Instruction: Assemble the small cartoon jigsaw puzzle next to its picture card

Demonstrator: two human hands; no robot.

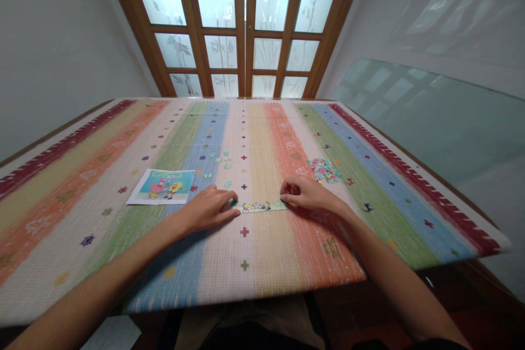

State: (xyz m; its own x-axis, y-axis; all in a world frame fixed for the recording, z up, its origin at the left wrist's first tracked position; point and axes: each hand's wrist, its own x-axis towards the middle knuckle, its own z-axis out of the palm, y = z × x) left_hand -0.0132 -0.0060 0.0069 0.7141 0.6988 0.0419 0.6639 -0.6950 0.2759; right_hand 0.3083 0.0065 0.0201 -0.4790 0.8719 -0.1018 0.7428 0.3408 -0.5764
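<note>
Flanking printed strip (262, 206): left hand (212, 205), right hand (305, 192)

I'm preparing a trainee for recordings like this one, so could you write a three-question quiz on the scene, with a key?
1. True or false: the printed picture lies left of the puzzle-piece pile.
2. Between the left hand and right hand lies: A) the puzzle-piece pile, B) the patterned strip, C) the printed picture.
3. Fill in: the puzzle-piece pile lies nearer the ___ hand.
Key: 1 true; 2 B; 3 right.
</note>
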